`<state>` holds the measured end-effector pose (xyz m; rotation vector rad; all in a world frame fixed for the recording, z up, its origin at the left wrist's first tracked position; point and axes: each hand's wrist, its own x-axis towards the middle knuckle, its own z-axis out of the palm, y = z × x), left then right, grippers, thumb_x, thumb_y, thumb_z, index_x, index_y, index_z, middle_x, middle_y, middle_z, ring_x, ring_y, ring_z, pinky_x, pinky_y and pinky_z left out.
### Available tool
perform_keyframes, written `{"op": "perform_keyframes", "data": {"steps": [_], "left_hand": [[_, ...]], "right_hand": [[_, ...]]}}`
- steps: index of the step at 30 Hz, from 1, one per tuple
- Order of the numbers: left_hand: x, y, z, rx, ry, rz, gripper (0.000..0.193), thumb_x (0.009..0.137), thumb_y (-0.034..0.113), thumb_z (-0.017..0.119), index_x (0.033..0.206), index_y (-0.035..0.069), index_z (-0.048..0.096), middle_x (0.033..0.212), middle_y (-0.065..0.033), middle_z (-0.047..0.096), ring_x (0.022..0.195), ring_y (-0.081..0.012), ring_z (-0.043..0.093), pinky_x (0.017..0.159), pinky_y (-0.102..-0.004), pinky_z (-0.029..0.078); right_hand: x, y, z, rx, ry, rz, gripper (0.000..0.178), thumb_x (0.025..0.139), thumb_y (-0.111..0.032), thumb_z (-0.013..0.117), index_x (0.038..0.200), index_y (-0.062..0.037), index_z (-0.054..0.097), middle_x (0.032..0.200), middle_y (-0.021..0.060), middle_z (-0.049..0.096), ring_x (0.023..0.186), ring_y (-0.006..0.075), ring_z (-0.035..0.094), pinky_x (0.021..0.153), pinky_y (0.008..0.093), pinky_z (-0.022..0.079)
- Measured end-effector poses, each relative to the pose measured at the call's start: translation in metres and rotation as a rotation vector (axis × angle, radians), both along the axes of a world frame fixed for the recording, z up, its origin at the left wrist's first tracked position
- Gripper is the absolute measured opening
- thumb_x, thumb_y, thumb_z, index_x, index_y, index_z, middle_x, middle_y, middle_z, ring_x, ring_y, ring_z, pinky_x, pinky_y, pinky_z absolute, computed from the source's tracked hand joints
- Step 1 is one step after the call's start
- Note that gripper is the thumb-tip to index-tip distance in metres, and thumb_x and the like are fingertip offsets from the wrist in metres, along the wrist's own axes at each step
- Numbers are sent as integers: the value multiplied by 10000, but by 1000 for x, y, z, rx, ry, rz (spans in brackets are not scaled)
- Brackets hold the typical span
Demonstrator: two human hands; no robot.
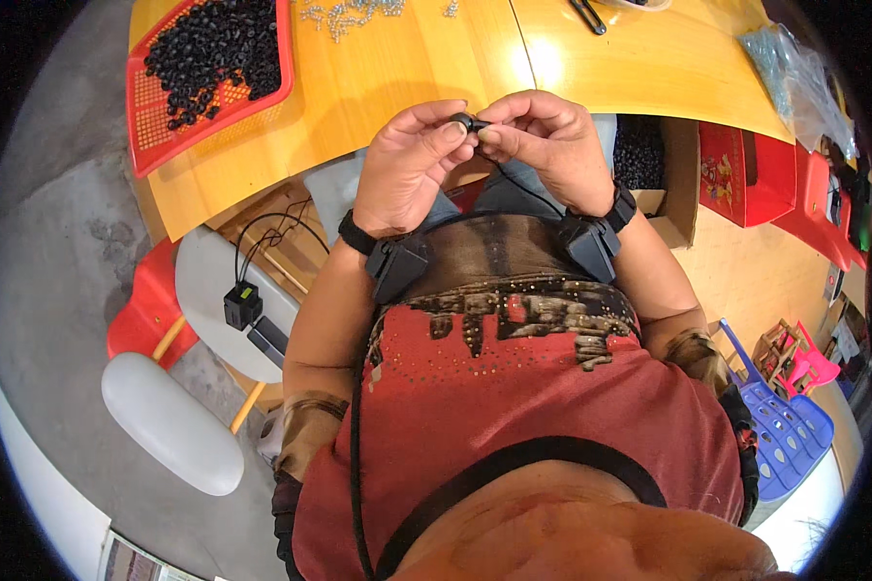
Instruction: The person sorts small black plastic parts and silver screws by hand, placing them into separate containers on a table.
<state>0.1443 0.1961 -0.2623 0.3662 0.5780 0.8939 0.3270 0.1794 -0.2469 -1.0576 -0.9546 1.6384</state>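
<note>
Both hands meet just off the table's near edge, above my lap. My left hand (409, 165) pinches a small round black part (462, 120) between thumb and fingertips. My right hand (549, 143) is closed, its thumb and forefinger on a short, narrow black piece (482, 125) that touches the round part. Whether these are one joined piece or two, I cannot tell, as the fingertips cover much of them. Beyond my left hand, a red plastic basket (286, 48) holds a heap of small black parts (208, 53) on the yellow wooden table (407, 73).
Small shiny metal pieces (349, 15) lie at the table's far side. A clear plastic bag (794, 77) hangs at the right edge. Below the table, a cardboard box (683, 184) holds dark parts beside a red box (746, 179). A grey-padded chair (174, 421) stands left.
</note>
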Motion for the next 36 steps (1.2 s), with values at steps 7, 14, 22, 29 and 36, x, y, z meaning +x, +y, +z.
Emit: {"op": "perform_keyframes", "data": {"steps": [7,14,22,29,36], "left_hand": [[-1,1,-2,0,-8,-9,237,850,-1,573,1087,-11,569,932,-84,622,820,-148,606,745,-244,501],[-2,-3,-3,22,18,-18,233,856,2,564,1088,0,575,942,-90,624,819,-133,604,733,-229,505],[-2,-6,-2,24,15,-4,234,853,1,569,1087,-9,570,938,-92,625,818,-136,605,739,-235,508],[0,-6,2,109,75,24,225,839,-13,586,1063,-26,576,912,-93,625,803,-145,616,741,-235,513],[1,-7,1,132,64,31,228,836,-16,589,1063,-27,578,916,-102,630,802,-148,615,753,-240,512]], "right_hand": [[2,1,-7,-46,115,23,147,832,-1,603,978,16,608,861,81,643,737,115,601,654,217,485],[1,-2,-13,-147,346,24,165,831,-21,612,990,21,617,856,92,656,739,116,615,660,206,498],[0,-4,-13,-166,381,21,156,837,-26,603,987,18,617,859,106,655,755,134,626,664,216,504],[0,-4,-12,-139,366,11,148,836,-17,604,978,20,618,863,96,653,760,132,626,661,212,502],[-1,-6,-10,-69,271,-9,150,822,-6,622,969,25,617,851,78,651,755,121,620,659,211,499]]}}
